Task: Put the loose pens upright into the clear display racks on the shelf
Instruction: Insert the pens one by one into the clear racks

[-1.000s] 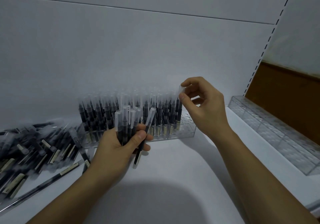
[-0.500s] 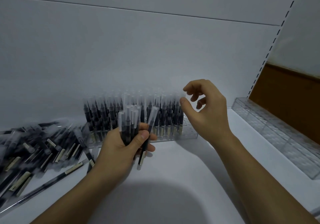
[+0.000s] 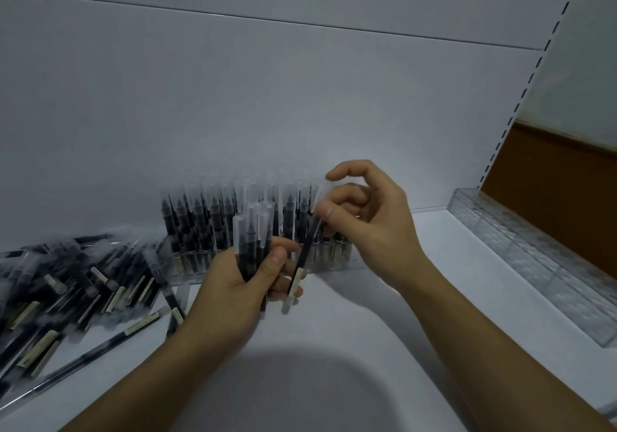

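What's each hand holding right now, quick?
Left hand: closed, grips a bundle of pens.
Right hand: closed, pinches one pen near its top, beside the bundle.

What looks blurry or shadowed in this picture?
Head view: the pen pile at left is smeared with blur; head view: the right hand pinching a pen looks soft; head view: a broad shadow darkens the shelf between the forearms; dim, bluish light.

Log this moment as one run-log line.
left hand: grips pen bundle | right hand: pinches single pen beside bundle | rack: upright pens, behind hands | loose pens: piled left of rack | second rack: empty, far right
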Demonstrator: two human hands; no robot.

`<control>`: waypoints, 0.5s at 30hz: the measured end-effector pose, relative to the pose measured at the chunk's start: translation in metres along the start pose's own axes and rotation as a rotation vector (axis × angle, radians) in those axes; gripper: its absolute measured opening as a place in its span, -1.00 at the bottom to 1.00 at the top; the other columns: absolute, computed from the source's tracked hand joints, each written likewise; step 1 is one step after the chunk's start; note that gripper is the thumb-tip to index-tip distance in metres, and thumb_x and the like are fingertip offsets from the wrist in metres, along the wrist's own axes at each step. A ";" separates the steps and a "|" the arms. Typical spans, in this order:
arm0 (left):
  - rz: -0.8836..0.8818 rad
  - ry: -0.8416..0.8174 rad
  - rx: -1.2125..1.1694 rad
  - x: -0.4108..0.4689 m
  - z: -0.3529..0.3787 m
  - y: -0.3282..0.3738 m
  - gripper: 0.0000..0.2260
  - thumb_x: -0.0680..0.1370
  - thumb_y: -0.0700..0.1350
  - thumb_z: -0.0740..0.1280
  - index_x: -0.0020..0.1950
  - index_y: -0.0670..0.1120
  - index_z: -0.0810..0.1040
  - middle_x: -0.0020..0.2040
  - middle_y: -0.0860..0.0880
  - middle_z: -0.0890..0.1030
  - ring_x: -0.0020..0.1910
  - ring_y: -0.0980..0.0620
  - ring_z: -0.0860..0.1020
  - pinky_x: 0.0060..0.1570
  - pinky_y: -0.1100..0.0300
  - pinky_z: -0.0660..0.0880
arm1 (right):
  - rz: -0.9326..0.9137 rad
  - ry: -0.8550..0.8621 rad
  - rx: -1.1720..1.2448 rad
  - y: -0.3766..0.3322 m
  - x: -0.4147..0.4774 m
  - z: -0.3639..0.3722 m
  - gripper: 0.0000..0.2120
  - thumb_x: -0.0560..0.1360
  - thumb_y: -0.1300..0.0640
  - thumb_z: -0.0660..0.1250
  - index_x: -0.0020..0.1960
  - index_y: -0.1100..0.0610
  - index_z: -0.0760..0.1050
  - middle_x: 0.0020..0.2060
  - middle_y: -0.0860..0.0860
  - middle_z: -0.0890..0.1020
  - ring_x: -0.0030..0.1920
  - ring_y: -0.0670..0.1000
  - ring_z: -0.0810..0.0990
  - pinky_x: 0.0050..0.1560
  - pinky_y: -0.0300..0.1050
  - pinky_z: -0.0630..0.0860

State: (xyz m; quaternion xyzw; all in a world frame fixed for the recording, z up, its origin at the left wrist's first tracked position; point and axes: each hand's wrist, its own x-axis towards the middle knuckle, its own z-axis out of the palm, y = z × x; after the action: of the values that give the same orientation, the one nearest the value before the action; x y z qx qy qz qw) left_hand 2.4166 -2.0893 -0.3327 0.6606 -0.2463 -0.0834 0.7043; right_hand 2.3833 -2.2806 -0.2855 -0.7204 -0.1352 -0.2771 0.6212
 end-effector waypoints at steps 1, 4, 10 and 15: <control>0.012 0.003 0.056 0.000 -0.001 -0.001 -0.74 0.54 0.02 0.25 0.09 -0.07 0.64 -0.21 -0.09 0.70 -0.22 -0.09 0.70 -0.20 -0.10 0.64 | 0.002 0.046 0.018 -0.002 0.002 -0.004 -0.74 0.54 0.40 0.43 0.16 0.19 0.49 -0.25 0.34 0.58 -0.28 0.11 0.61 -0.19 -0.03 0.62; 0.002 -0.006 0.064 0.001 -0.004 -0.006 -0.77 0.53 0.01 0.30 0.09 -0.05 0.63 -0.26 -0.13 0.66 -0.29 -0.14 0.66 -0.29 -0.16 0.57 | 0.016 0.171 0.062 -0.005 0.008 -0.015 -0.74 0.55 0.44 0.38 0.19 0.26 0.47 -0.24 0.30 0.60 -0.27 0.09 0.64 -0.21 -0.02 0.62; -0.017 -0.050 -0.047 0.000 -0.003 -0.010 -0.82 0.58 -0.03 0.28 -0.01 -0.13 0.57 -0.44 -0.05 0.37 -0.51 -0.03 0.30 -0.52 0.14 0.26 | -0.006 0.355 0.057 -0.009 0.015 -0.036 -0.75 0.55 0.41 0.39 0.15 0.17 0.49 -0.22 0.18 0.69 -0.22 0.06 0.68 -0.22 -0.03 0.61; -0.025 -0.070 -0.171 0.001 -0.002 -0.009 -0.90 0.64 -0.21 0.26 0.00 -0.25 0.46 -0.46 0.02 0.28 -0.51 0.08 0.20 -0.48 0.14 0.12 | -0.097 0.471 -0.142 -0.007 0.017 -0.046 -0.77 0.55 0.37 0.40 0.17 0.21 0.49 -0.20 0.28 0.64 -0.25 0.04 0.64 -0.23 -0.02 0.63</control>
State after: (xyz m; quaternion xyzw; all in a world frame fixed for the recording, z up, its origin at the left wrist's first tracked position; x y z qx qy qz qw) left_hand 2.4205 -2.0890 -0.3411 0.5976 -0.2546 -0.1359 0.7481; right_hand 2.3829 -2.3261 -0.2663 -0.6704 -0.0012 -0.4757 0.5694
